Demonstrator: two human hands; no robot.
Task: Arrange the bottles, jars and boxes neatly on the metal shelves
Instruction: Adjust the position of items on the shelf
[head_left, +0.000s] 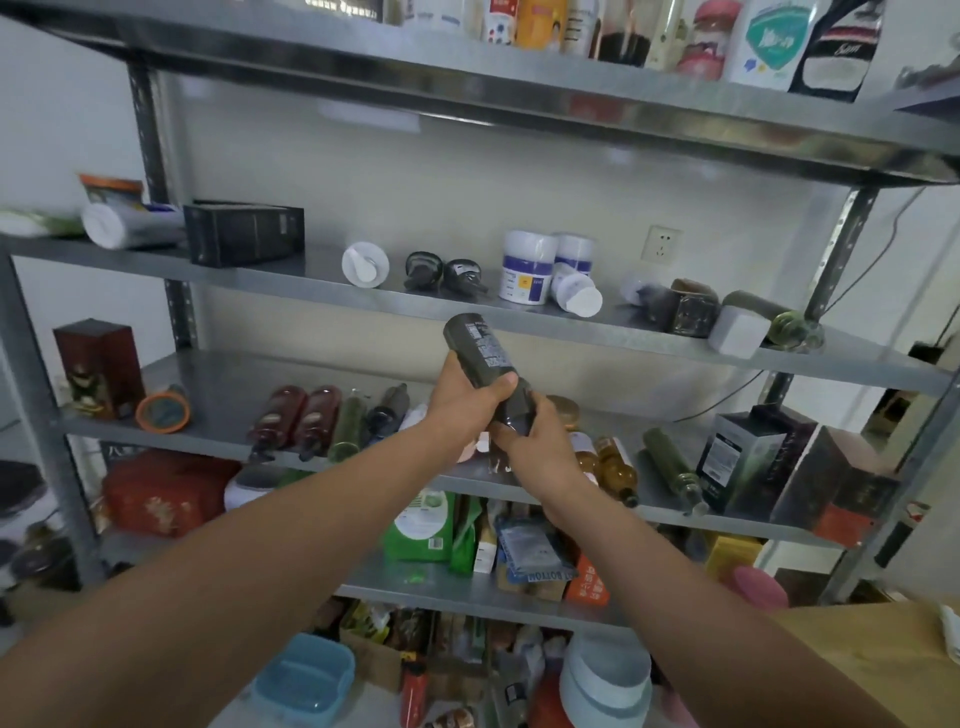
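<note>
top-shelf bottles (769, 41) cropped, dark bottle (480, 353) partly hidden

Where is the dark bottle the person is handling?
The dark bottle is at the head view's centre, tilted, gripped by the left hand above and the right hand below, in front of and lower than the white jars on the metal shelf.

The bottle (479, 353) in the fingers (502, 388) is dark, glossy plastic; the shelves (223, 374) behind them are dull, smooth grey metal.

head camera faces forward and down, near the metal shelves (519, 317).
</note>
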